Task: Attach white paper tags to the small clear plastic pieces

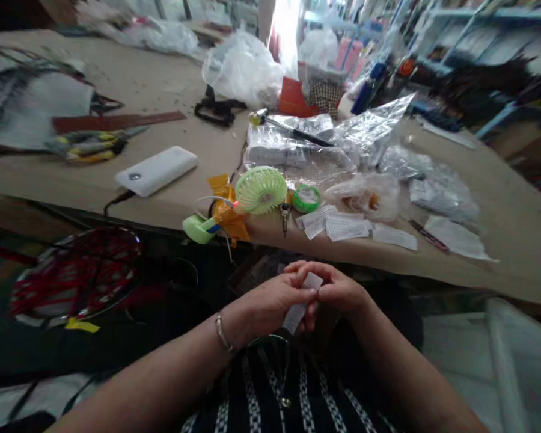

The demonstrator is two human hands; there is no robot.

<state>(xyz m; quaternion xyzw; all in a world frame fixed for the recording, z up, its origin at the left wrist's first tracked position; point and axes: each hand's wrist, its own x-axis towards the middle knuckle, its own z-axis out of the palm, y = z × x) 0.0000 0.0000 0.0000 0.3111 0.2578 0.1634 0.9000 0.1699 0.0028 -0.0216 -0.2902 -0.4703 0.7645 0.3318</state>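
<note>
Both hands meet over my lap, just below the table's front edge. My left hand [275, 300] is closed on a small white printed paper strip [294, 317], thumb pressed on top of it. From the other side my right hand [340, 291] pinches the same strip near its upper end, fingertips touching those of the left. Part of the strip is hidden behind the fingers. On the table edge in front lie more printed paper strips [347, 226], loosely fanned. A green tape roll [306, 198] sits beside them.
A green fan [261, 190] is taped at the table edge, left of a small metal key-like piece [285, 218]. Farther left are a white power bank [157, 171] and pliers [90, 146]. A hammer [293, 128] rests on plastic-wrapped packs. A pen [428, 235] lies right.
</note>
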